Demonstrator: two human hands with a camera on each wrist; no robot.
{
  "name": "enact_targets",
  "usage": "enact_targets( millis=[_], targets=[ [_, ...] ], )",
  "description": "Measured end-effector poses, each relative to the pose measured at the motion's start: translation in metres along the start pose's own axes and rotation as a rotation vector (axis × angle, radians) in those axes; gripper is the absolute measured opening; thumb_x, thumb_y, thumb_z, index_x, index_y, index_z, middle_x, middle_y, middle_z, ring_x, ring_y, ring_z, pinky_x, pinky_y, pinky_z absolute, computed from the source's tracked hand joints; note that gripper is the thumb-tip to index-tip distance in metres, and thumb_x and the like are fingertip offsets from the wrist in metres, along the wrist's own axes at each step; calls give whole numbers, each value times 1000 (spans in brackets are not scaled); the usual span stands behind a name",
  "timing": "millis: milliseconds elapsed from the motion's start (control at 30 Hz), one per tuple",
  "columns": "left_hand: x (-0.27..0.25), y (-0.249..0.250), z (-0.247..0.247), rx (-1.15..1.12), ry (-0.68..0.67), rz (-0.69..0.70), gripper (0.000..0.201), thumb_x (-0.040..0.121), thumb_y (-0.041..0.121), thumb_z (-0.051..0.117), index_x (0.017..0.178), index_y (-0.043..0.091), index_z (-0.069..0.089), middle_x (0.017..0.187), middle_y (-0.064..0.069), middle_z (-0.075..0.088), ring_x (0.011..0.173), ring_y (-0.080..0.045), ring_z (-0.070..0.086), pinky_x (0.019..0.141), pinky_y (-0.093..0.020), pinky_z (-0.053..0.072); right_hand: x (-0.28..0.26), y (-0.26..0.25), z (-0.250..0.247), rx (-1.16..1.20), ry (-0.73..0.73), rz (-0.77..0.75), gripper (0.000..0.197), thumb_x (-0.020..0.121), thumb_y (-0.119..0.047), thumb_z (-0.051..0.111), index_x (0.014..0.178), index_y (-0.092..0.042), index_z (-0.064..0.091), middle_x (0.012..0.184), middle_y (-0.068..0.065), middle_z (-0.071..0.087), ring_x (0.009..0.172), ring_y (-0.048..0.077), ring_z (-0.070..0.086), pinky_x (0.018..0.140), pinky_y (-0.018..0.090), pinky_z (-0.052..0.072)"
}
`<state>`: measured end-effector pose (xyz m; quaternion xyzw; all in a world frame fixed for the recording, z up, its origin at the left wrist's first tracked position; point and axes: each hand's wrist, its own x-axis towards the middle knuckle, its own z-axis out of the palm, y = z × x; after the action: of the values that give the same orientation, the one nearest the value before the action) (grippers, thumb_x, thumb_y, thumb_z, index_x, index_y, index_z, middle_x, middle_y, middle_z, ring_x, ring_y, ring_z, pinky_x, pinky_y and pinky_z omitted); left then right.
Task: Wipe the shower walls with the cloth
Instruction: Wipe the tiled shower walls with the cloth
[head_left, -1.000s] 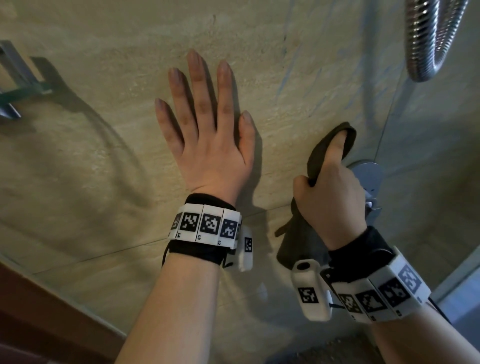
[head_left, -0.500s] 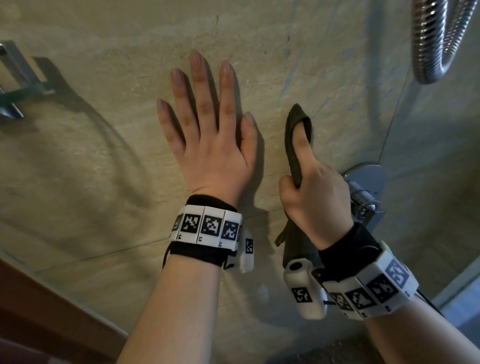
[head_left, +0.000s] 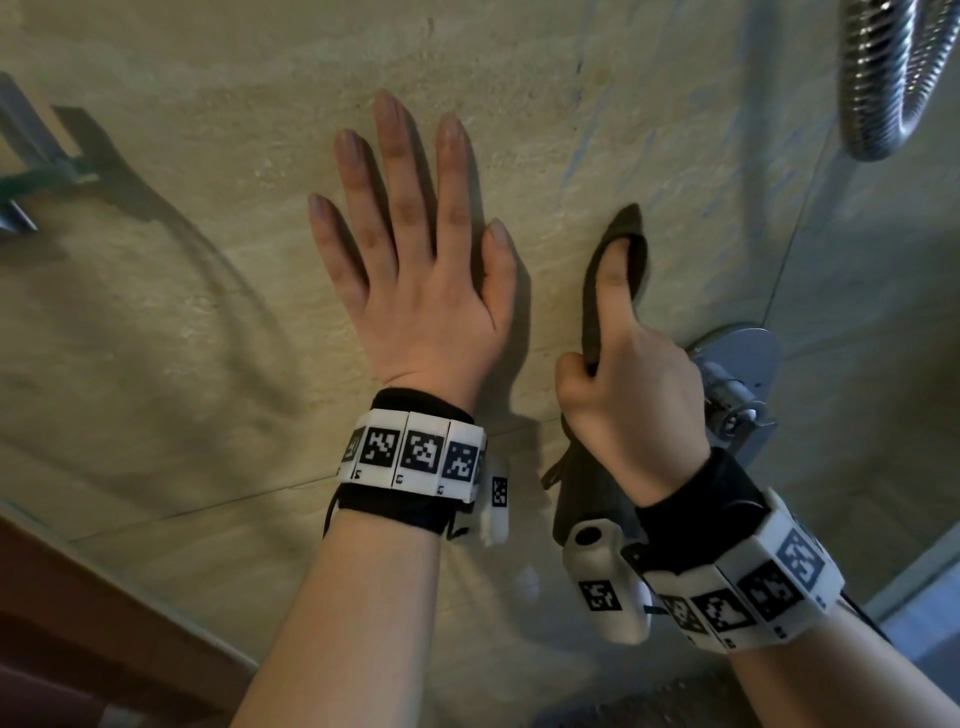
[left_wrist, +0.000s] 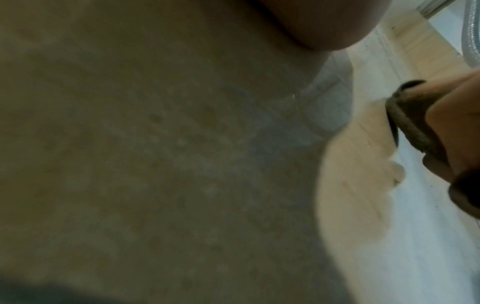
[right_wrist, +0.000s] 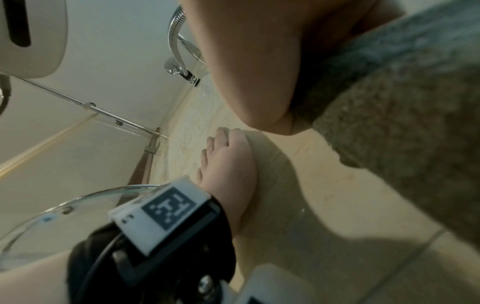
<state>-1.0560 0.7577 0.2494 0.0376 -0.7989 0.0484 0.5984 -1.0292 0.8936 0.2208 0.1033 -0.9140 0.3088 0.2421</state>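
Observation:
The beige stone shower wall (head_left: 208, 312) fills the head view. My left hand (head_left: 415, 260) lies flat on it with straight, spread fingers, and it shows in the right wrist view (right_wrist: 228, 164) too. Just to its right, my right hand (head_left: 623, 364) grips a dark grey-brown cloth (head_left: 592, 312) and presses it to the wall with the index finger stretched up along it. The cloth's tail hangs below the wrist. The cloth (right_wrist: 389, 123) looks fuzzy and fills the right side of the right wrist view; the left wrist view catches its edge (left_wrist: 405, 123).
A chrome mixer valve (head_left: 737, 384) sticks out of the wall right behind my right hand. A ribbed metal shower hose (head_left: 883, 78) loops at the top right. A metal bracket (head_left: 31, 171) sits at the far left. A curved glass screen (right_wrist: 78, 197) stands behind.
My right hand swung the cloth leftward from beside the valve toward my left hand, then edged slightly right. The left hand stayed flat in place.

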Motion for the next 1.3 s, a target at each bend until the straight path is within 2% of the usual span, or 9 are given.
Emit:
enact_targets(
  millis=[167,333,467,567,667,800,933,1133,1300],
  targets=[
    [0,1,-2,-1,-3,-6,55,100,38,34,148,11,36,150,-23,37,138,-39,23,115,-52,11,1,8,-3,-25,22,-12,87,84,-16,53,154,-24,1,61,-5,38,58,22,45,56,36,45],
    [0,1,-2,2,-2,2,54,100,37,35,147,11,37,149,-23,37,138,-41,25,116,-52,12,1,6,-2,-35,-23,50,92,84,-18,51,151,-12,-12,60,-6,37,58,23,47,59,35,43],
    [0,1,-2,-4,-3,-5,55,100,38,32,148,11,35,150,-23,36,138,-39,22,116,-49,4,-1,-3,1,30,-53,15,95,84,-18,52,150,-10,-16,61,-6,41,57,19,43,58,31,36],
    [1,1,-3,-7,-9,1,56,100,38,31,148,11,34,151,-23,35,138,-39,22,116,-49,4,0,-6,0,38,-39,-35,94,82,-17,54,153,-15,-9,64,-4,40,56,20,39,58,31,32],
    [0,1,-4,-16,-34,-5,57,100,39,31,150,12,31,152,-22,32,139,-38,19,116,-51,5,4,1,-3,31,22,-73,90,81,-14,55,154,-15,3,59,-10,30,47,14,31,54,29,31],
    [0,0,-2,-8,-20,-1,56,100,39,32,149,12,32,151,-22,35,139,-39,22,115,-54,11,8,7,-6,-23,39,-7,89,81,-15,54,154,-12,3,57,-10,27,46,12,26,55,32,36],
    [0,1,-2,-13,2,3,55,100,38,33,148,11,35,150,-22,37,138,-37,21,115,-53,13,7,5,-5,-52,24,52,91,83,-16,54,152,-5,-5,58,-7,28,51,19,33,57,35,39],
    [1,0,-2,-14,-13,-2,55,100,38,32,149,12,33,151,-21,35,139,-39,23,116,-52,12,4,-2,-6,42,27,-54,89,83,-14,55,153,-7,1,61,0,43,54,25,46,55,35,44],
    [0,0,-2,-12,-34,-6,56,100,39,30,150,13,32,152,-21,34,139,-40,24,115,-53,11,9,6,-9,-18,74,-52,89,82,-12,56,154,-12,5,58,-8,29,53,23,38,56,34,37]
  ],
)
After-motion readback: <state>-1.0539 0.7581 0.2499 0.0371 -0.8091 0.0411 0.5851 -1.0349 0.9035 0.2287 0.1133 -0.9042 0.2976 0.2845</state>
